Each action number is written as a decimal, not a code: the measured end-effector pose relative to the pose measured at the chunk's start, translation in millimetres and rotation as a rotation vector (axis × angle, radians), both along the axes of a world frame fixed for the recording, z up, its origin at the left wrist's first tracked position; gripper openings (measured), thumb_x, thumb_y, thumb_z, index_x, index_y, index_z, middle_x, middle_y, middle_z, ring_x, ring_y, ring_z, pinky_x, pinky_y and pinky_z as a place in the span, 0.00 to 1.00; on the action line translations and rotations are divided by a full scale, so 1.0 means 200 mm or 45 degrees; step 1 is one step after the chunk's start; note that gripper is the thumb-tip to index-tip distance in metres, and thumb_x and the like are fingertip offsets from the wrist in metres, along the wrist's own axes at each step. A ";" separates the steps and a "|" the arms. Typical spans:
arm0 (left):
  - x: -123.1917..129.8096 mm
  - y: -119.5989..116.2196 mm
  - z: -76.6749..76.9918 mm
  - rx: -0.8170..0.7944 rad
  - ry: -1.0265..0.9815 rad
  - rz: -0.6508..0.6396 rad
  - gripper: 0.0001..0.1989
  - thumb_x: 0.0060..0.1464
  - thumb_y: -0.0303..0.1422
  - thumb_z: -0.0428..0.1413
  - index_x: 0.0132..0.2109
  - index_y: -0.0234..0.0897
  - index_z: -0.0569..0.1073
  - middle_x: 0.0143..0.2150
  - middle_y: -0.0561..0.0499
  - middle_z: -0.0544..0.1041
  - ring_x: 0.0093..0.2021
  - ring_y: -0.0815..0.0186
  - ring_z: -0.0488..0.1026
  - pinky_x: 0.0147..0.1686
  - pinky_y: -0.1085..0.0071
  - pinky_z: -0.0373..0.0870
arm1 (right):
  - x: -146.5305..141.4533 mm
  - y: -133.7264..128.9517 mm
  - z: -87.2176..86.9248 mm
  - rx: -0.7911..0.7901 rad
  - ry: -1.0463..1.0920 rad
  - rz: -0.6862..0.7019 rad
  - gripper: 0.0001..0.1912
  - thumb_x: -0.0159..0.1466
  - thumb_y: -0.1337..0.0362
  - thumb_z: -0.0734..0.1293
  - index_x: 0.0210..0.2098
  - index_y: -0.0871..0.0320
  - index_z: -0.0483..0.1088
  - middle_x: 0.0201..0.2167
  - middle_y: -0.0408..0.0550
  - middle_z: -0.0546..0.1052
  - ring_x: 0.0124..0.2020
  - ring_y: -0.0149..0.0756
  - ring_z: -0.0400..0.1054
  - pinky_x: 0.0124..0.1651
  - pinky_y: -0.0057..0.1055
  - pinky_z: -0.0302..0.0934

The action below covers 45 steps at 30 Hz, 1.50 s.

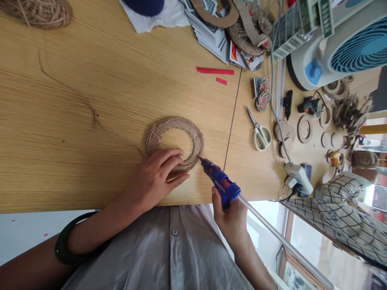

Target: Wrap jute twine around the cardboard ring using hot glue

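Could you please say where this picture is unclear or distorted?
In the head view, the right background is partly washed out; the fan looks stretched, perhaps by the lens; pixelation masks something at the power strip; the glue gun looks sharp.

Spreads as a pale wood-grained tabletop (105,48), crossed by a dark line (232,122). Bears a cardboard ring (155,136) near the front edge, a thin strand of twine (96,116) to its left, and a twine bundle (40,14) at the far left. Carries pale-handled scissors (256,125) to the right of the ring, two red strips (215,71) farther back, and a fan (314,72) toward the far right.
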State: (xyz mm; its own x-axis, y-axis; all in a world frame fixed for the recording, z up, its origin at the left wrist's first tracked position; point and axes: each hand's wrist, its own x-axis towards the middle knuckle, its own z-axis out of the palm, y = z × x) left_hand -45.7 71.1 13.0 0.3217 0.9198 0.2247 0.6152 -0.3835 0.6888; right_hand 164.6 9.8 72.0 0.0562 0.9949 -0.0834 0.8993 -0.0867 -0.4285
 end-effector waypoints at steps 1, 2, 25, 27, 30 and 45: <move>0.00 0.00 0.00 0.005 0.027 -0.009 0.10 0.61 0.35 0.59 0.47 0.37 0.70 0.52 0.46 0.75 0.52 0.59 0.74 0.55 0.62 0.72 | -0.01 0.00 0.01 -0.013 -0.004 0.005 0.13 0.69 0.58 0.62 0.33 0.58 0.71 0.19 0.42 0.71 0.17 0.31 0.64 0.21 0.27 0.55; 0.00 -0.01 0.00 0.011 0.056 -0.015 0.11 0.62 0.34 0.59 0.50 0.37 0.69 0.52 0.46 0.75 0.52 0.59 0.74 0.54 0.61 0.72 | -0.01 0.00 0.02 -0.018 -0.003 0.020 0.12 0.70 0.58 0.62 0.33 0.58 0.70 0.20 0.42 0.72 0.18 0.32 0.65 0.21 0.26 0.55; 0.01 -0.01 -0.02 0.074 0.063 -0.007 0.12 0.63 0.33 0.57 0.52 0.35 0.69 0.52 0.45 0.77 0.52 0.59 0.75 0.54 0.62 0.72 | -0.04 -0.02 0.09 -0.088 -0.080 0.170 0.13 0.70 0.59 0.62 0.30 0.57 0.67 0.20 0.43 0.73 0.17 0.32 0.66 0.21 0.27 0.54; 0.01 -0.01 -0.02 0.081 0.065 0.000 0.12 0.64 0.33 0.56 0.52 0.36 0.69 0.52 0.45 0.77 0.52 0.59 0.75 0.54 0.62 0.73 | -0.05 -0.02 0.10 -0.090 -0.080 0.140 0.13 0.70 0.59 0.61 0.30 0.57 0.67 0.20 0.43 0.72 0.16 0.32 0.65 0.21 0.27 0.54; 0.01 -0.01 -0.02 0.095 0.067 -0.007 0.12 0.64 0.34 0.56 0.52 0.35 0.69 0.52 0.44 0.77 0.53 0.58 0.75 0.54 0.62 0.73 | -0.06 -0.01 0.11 -0.105 -0.075 0.100 0.14 0.70 0.58 0.61 0.29 0.57 0.67 0.19 0.42 0.71 0.15 0.31 0.64 0.20 0.27 0.53; 0.01 -0.01 -0.03 0.093 0.084 -0.007 0.14 0.63 0.34 0.57 0.54 0.34 0.69 0.53 0.44 0.76 0.53 0.59 0.74 0.55 0.62 0.72 | -0.02 0.00 0.09 0.018 -0.015 0.079 0.12 0.69 0.60 0.63 0.30 0.58 0.68 0.21 0.44 0.73 0.17 0.29 0.63 0.20 0.26 0.55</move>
State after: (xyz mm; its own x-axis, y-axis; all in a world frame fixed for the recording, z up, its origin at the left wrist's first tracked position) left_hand -44.0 68.3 7.7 0.3430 0.8998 0.2697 0.6559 -0.4350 0.6169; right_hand 161.0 10.2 89.5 -0.0047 0.9976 -0.0691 0.9077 -0.0248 -0.4189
